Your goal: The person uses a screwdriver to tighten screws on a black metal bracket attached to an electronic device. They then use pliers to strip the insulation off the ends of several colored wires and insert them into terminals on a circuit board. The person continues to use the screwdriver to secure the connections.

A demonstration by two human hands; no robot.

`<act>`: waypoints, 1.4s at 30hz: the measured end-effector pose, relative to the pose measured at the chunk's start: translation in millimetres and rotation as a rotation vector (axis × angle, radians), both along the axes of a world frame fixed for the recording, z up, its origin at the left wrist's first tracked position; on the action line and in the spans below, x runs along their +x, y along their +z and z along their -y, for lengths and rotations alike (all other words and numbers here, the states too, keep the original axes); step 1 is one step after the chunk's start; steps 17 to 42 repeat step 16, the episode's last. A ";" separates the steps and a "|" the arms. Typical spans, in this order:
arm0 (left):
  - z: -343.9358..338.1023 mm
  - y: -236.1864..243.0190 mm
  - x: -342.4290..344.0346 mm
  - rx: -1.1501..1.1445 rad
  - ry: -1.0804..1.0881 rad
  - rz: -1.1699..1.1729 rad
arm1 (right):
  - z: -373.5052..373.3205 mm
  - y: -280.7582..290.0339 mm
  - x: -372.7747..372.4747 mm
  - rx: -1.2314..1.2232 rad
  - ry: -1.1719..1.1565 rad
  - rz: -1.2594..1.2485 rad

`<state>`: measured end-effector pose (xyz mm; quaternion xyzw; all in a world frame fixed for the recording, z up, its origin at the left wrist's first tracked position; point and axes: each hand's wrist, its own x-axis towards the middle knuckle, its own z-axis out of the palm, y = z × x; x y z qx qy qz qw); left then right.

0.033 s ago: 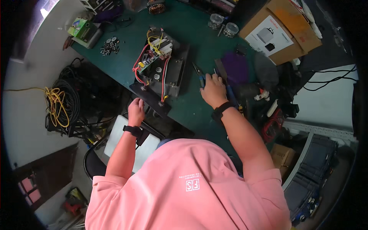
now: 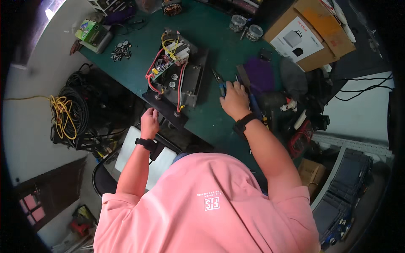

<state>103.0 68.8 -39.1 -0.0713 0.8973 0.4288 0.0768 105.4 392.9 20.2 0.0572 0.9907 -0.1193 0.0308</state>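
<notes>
On the green table sits an opened electrical unit (image 2: 185, 76) with a dark metal base, a circuit board and red, white and yellow wires. Its black end panel (image 2: 166, 110) carries two terminals and juts over the near table edge. My left hand (image 2: 149, 122) is closed just below that panel's left part; its fingertips are partly hidden, and what they hold cannot be made out. To the right of the unit, my right hand (image 2: 235, 102) is closed over the blue handles of long-nose pliers (image 2: 219, 81). The pliers' jaws point away from me, toward the far left.
Loose screws and washers (image 2: 121, 50) lie at the far left, near a green box (image 2: 90, 31). Two clear jars (image 2: 254, 32) and a cardboard box (image 2: 310, 36) stand at the back right. Purple cloth (image 2: 259, 74) and tools lie right of my hand. A white chair (image 2: 130, 147) stands below.
</notes>
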 end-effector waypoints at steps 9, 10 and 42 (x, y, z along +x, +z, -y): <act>3.3 4.4 -1.1 0.080 0.066 0.084 | -10.9 15.6 12.0 -0.415 0.135 -0.221; 14.7 -12.3 -0.4 0.107 0.039 0.079 | -9.6 18.7 2.8 -0.463 0.182 -0.227; 8.4 -18.6 -4.2 0.028 0.059 0.081 | 11.2 55.3 -103.7 -0.365 0.306 -0.313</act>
